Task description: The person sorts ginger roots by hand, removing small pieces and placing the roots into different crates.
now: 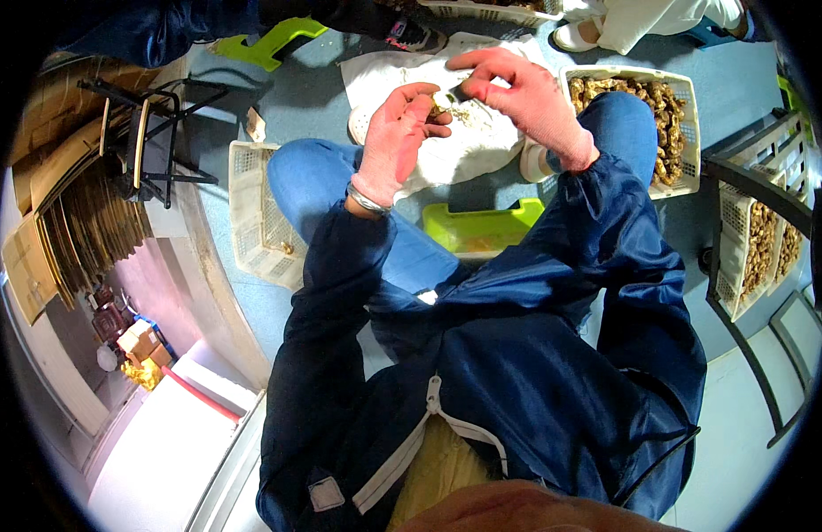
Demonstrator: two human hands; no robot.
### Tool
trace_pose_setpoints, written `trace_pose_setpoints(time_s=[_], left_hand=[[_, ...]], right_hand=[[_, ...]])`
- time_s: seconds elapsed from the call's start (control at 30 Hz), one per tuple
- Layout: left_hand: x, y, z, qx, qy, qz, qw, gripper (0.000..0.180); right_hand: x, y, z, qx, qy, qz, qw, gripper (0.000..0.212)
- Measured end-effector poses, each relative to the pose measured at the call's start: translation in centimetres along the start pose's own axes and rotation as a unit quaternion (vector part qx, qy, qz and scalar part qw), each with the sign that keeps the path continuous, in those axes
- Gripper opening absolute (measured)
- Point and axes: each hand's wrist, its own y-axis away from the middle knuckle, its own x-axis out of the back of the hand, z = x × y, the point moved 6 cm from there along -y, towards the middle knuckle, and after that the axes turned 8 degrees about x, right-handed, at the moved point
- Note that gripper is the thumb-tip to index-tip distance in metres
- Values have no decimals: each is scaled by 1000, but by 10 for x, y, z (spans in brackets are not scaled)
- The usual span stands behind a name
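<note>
Both hands wear pink knit gloves that leave the fingertips bare. My left hand (398,142) is closed, its thumb and fingers pinching a small pale, greenish-white piece (442,103). Just to the right, my right hand (532,105) has its fingers curled together close to that piece. Whatever those fingers hold, if anything, is too small to make out. Beneath the hands a white cloth (446,164) lies on the floor between my knees, with small greenish-brown scraps (469,113) on it.
A white crate (692,133) of knobbly brown-tan pieces stands beside my right knee. Another white crate (251,208), holding a small bit, is at my left. A green plastic stool (482,229) sits below me. Folding frames (149,142) and cardboard (83,230) stand left; a black rack (766,191) right. Other people sit ahead.
</note>
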Motion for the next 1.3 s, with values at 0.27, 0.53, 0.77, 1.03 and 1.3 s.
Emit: trace_pose_setpoints(time_s=[0.27,0.53,0.77,1.03,1.3], left_hand=[[2,-3,2,-45,-3,-9,999,35],[1,-1,7,-44,22,-7,999,39],[1,-3,7,-80,27,-18,996,38],[3,0,4,-36,46,-3,998,35],[0,1,9,-17,-35,-20,999,30]], right_hand=[[-7,0,0,-3,-8,-17,1000,21],[0,-5,1,-19,38,22,999,20],[5,-3,7,-20,43,24,999,22],[3,-2,1,8,-16,31,999,21],[-4,-4,-4,4,-24,-12,1000,17]])
